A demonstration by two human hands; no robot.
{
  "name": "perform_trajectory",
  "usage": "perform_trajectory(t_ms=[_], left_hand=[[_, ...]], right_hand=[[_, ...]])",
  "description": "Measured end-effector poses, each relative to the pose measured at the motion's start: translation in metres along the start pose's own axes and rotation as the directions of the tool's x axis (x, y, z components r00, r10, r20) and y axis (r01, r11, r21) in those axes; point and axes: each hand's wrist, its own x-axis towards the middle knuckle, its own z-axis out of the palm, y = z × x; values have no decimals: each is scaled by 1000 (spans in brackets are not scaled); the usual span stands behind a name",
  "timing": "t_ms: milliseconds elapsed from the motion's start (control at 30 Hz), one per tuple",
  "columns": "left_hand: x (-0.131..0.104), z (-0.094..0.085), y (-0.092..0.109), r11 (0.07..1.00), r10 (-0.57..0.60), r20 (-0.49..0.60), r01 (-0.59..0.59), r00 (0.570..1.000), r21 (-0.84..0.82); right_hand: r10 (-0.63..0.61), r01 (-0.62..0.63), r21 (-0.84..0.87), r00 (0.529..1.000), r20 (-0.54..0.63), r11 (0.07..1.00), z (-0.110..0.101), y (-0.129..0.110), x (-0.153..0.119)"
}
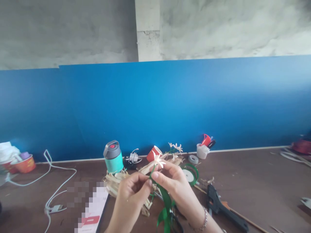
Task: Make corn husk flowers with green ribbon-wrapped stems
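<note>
A small cream-white flower (158,160) with pointed petals stands up between my hands on a thin green stem. My left hand (133,194) is closed, with thumb and forefinger pinching the stem low down. My right hand (175,184) is also closed, its thumb and fingers gripping the flower just under the petals. A green ribbon (166,198) hangs below my fingers toward the table; where its upper end is fixed I cannot tell. Behind the hands lie dry pale husk strips (114,183) and a sprig of similar white flowers (178,148).
A turquoise flask (114,161), an orange paper cup (151,156), a tape roll (193,159) and a white tub (202,151) stand toward the blue partition (155,106). Right lie a green ribbon spool (188,176) and black glue gun (225,208). Left are a phone (97,207) and white cable (62,170).
</note>
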Motion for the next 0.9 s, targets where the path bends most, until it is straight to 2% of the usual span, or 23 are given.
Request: perform_trajectory(t_ms=[100,300,467,633,800,900], left_hand=[[2,-3,-2,990,-84,21,86,996,-116],[6,-3,-5,951,-115,36,121,993,-283],[6,-2,-1,943,-131,58,143,990,-299],[5,-3,-3,941,-146,60,158,987,-299],[4,0,-3,949,-164,84,181,983,-260],[3,2,-2,972,-132,69,143,989,-187]], right_hand=[[17,-15,-99,1000,19,995,-3,1,-1],[-94,91,-241,996,0,966,-6,4,-1],[0,2,-65,1000,30,998,-5,3,-2],[77,-83,121,996,53,989,-1,-2,-2],[84,-78,192,996,-24,978,2,0,0],[85,-75,186,995,-47,980,2,4,1]])
